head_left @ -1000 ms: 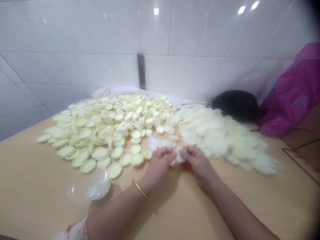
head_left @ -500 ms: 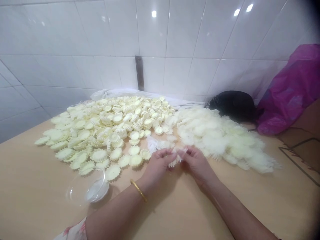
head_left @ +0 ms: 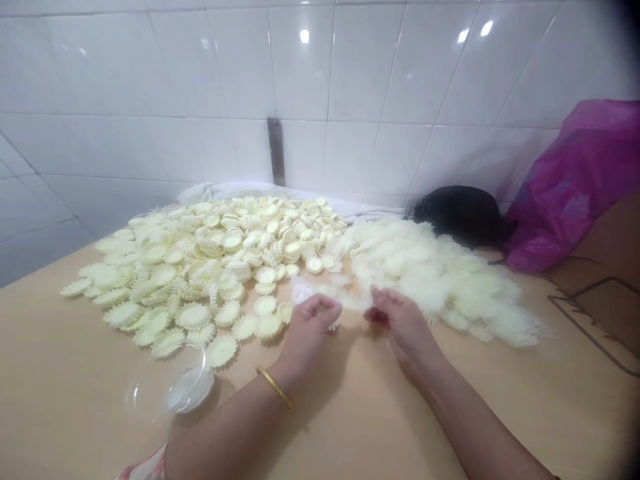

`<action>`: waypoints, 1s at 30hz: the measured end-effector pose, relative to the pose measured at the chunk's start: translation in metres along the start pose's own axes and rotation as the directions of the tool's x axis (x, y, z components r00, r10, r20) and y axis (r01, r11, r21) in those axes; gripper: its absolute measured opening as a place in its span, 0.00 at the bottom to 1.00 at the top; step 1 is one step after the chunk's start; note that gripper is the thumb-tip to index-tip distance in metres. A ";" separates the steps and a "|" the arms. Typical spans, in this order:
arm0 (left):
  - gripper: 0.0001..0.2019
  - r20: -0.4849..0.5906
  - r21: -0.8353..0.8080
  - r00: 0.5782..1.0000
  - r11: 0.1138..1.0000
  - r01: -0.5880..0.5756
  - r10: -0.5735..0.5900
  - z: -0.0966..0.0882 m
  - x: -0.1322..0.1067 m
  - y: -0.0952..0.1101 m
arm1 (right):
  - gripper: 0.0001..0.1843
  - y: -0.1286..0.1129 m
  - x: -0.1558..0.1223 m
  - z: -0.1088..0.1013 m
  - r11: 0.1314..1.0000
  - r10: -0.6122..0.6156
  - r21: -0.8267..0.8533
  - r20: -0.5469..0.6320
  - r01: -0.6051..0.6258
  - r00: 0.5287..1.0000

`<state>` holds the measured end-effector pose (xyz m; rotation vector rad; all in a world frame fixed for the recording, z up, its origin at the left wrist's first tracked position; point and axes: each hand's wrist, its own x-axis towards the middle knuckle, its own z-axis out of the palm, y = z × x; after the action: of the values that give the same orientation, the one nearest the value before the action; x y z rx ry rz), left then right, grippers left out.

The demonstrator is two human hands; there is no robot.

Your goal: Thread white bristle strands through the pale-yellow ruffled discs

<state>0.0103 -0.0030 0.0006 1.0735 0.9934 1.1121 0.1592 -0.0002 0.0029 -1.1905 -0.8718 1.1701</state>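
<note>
At the left of the worktop (head_left: 60, 373), a clear plastic bowl (head_left: 170, 390) sits near my left forearm, beyond it a heap of pale yellow scalloped discs (head_left: 195, 273). My left hand (head_left: 307, 337), with a gold bangle (head_left: 273, 387), and right hand (head_left: 403, 330) pinch narrowly toward a thin pale fringed piece (head_left: 350, 301) between them. Its blurred edges hide how firm my grip is. Pulling hard could tear it, and its fringe could snag the fluffy white heap (head_left: 440, 280). A black bag (head_left: 457, 215) and magenta plastic bag (head_left: 575, 193) lie beyond.

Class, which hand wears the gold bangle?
The left hand, with the gold bangle around its wrist; the right hand has a bare wrist.
</note>
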 end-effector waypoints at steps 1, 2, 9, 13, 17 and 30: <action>0.10 -0.004 0.012 1.000 1.000 -0.007 0.007 -0.001 0.001 -0.001 | 0.21 -0.002 0.002 -0.003 0.999 -0.048 -0.028 -0.061 0.046 0.997; 0.10 -0.013 0.015 1.000 1.000 -0.008 0.008 -0.003 0.002 -0.001 | 0.22 -0.004 0.004 -0.007 0.993 -0.110 -0.063 -0.126 0.103 0.986; 0.12 -0.078 -0.002 0.997 1.000 0.016 -0.016 -0.003 0.008 0.001 | 0.16 -0.011 0.022 -0.038 0.666 -0.457 -0.694 -0.091 0.272 0.885; 0.11 -0.028 0.053 1.000 0.998 0.016 -0.014 -0.002 0.004 -0.002 | 0.12 -0.011 0.023 -0.040 0.577 -0.571 -0.761 -0.115 0.298 0.813; 0.10 -0.031 0.078 0.999 0.997 -0.019 0.021 0.001 0.000 0.000 | 0.15 -0.014 0.006 -0.021 0.735 -0.418 -0.565 0.060 0.376 0.907; 0.13 0.016 -0.115 0.986 0.980 0.165 -0.164 0.004 0.003 0.002 | 0.14 -0.008 0.013 -0.027 0.530 -0.625 -0.786 -0.107 0.319 0.774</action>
<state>0.0147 -0.0004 0.0031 0.8849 0.9815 1.0177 0.1890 0.0070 0.0041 -1.5980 -1.3201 0.0452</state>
